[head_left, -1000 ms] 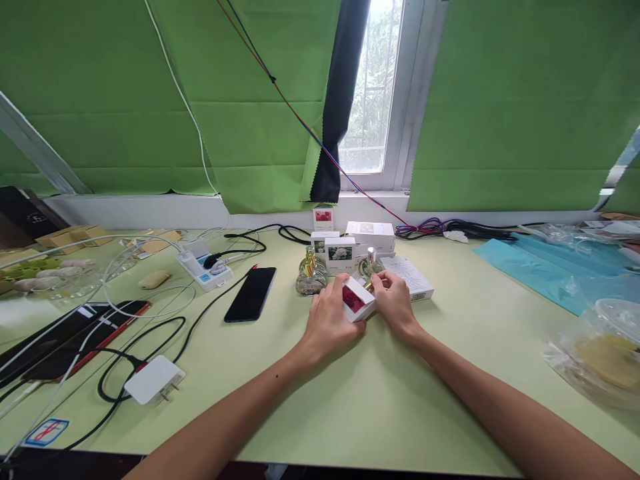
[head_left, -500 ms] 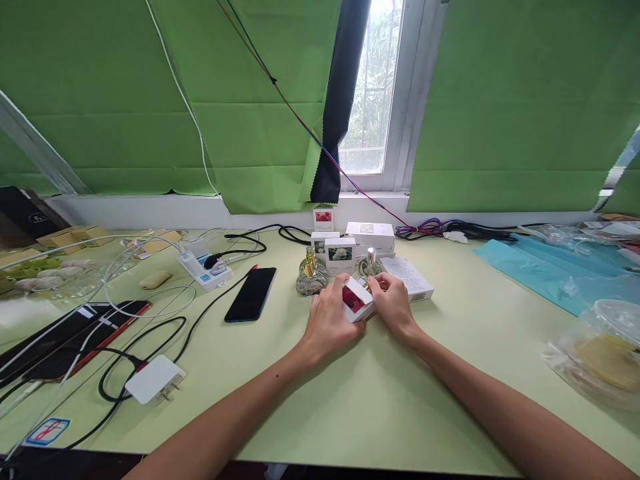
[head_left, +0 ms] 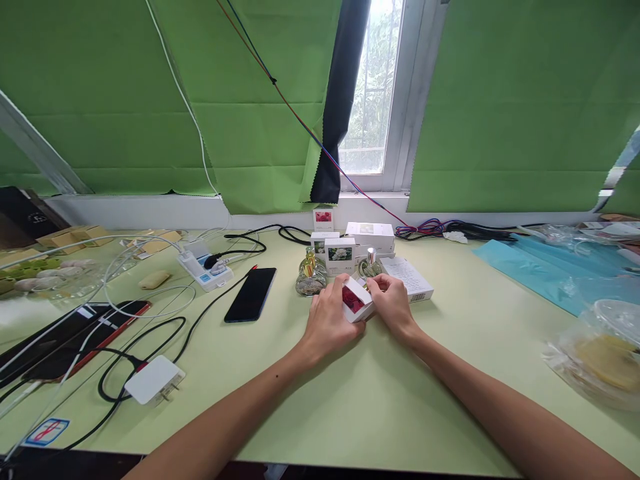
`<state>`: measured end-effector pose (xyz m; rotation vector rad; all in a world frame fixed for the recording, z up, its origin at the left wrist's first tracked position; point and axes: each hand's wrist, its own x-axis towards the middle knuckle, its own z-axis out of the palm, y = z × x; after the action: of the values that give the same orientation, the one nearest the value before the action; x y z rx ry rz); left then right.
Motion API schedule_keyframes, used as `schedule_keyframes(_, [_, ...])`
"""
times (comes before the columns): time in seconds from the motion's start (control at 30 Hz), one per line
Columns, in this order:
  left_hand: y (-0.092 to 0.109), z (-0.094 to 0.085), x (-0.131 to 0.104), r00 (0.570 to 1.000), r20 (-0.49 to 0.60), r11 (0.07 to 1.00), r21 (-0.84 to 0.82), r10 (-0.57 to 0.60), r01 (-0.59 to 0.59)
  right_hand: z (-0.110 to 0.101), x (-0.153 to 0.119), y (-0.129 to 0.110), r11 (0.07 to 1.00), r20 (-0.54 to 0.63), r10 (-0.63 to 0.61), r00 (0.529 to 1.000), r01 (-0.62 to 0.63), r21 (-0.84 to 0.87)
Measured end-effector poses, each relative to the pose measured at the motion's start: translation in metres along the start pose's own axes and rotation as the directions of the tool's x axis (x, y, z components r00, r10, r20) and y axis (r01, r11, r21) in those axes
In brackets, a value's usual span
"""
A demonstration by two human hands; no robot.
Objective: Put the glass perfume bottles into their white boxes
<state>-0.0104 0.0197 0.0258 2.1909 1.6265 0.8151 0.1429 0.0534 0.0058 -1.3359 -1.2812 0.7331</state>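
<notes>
My left hand [head_left: 331,322] is wrapped round a small white box with a red flower picture [head_left: 354,300], which lies tilted low over the table. At the box's right end, my right hand [head_left: 393,305] has its fingers pinched together; whatever is between them is too small to make out. Just behind my hands stand a glass bottle with a gold top [head_left: 311,275] on the left and a glass bottle with a silver top [head_left: 371,264] on the right. A white box with a white flower picture [head_left: 341,256] stands upright between them.
A flat white box with printed text [head_left: 407,277] lies right of the bottles. On the left are a black phone [head_left: 251,295], a power strip [head_left: 205,268], a white charger [head_left: 155,380] and tangled cables. Blue plastic sheeting [head_left: 530,270] and a bagged round container [head_left: 607,353] lie to the right.
</notes>
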Motion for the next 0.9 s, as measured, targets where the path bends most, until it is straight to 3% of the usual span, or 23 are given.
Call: schedule_keyframes(0.9, [0.0014, -0.0011, -0.0002, 1.000, -0.004, 1.000, -0.013, -0.008, 0.008, 0.0000, -0.0017, -0.0023, 1.000, 0.009, -0.019, 1.000, 0.019, 0.000])
